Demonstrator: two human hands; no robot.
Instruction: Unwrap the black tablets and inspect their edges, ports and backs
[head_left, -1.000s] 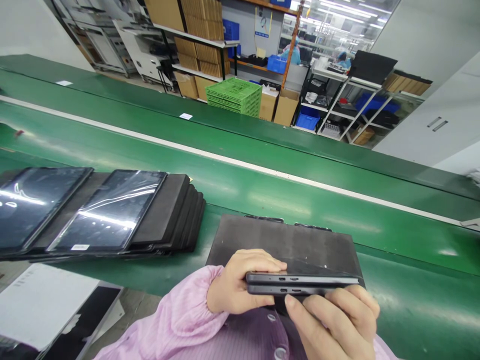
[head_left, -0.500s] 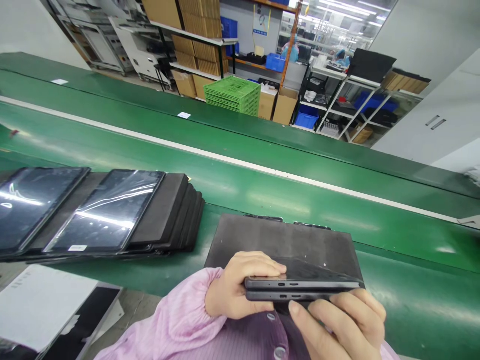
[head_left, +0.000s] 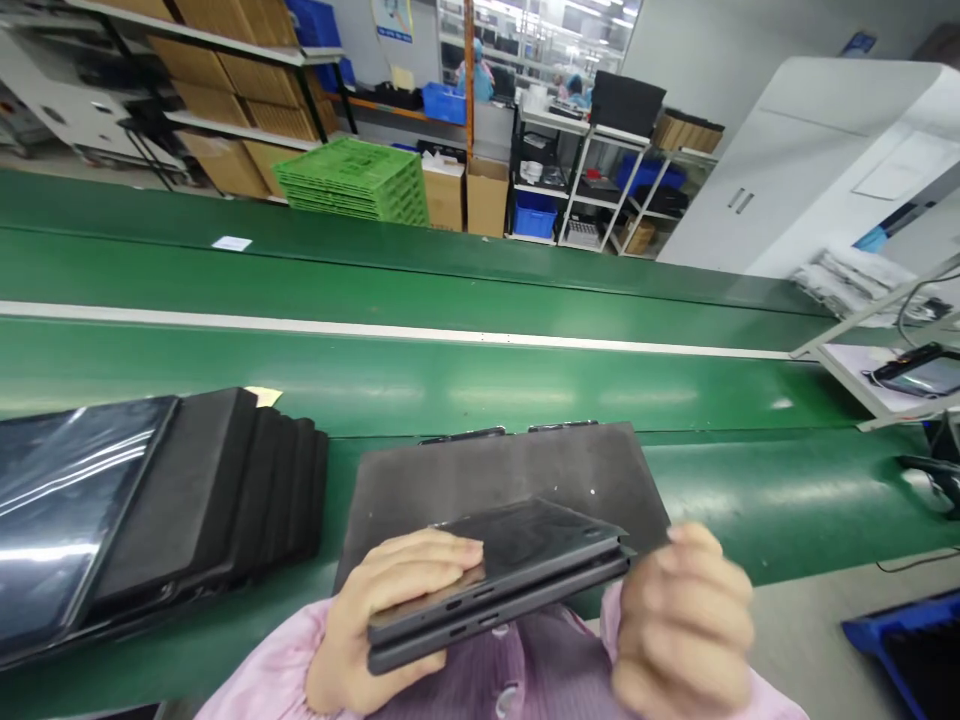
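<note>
Two dark tablets (head_left: 517, 555), one on top of the other, are gripped at their left end by my left hand (head_left: 390, 610). The thumb is below and the fingers lie over the upper screen. Ports show along their near edges, and the pair tilts up toward the right. Just off their right end, my right hand (head_left: 682, 620) is curled closed and blurred by motion; whatever its fingers may hold is hidden. Beneath the tablets lies a dark grey foam pad (head_left: 480, 480) on the green bench, with thin black edges showing behind it.
At left, a tablet with a glossy screen (head_left: 75, 500) rests on dark foam pads (head_left: 180, 480) stacked in an overlapping row. A white strip (head_left: 420, 332) runs along the green bench (head_left: 720, 480). Green crates (head_left: 360, 175) stand beyond it. A blue bin (head_left: 907, 640) is at lower right.
My right hand has left the tablets' right end, moved away and curled. The tablets now tilt, their left end lower, in my left hand. The view has swung to the right.
</note>
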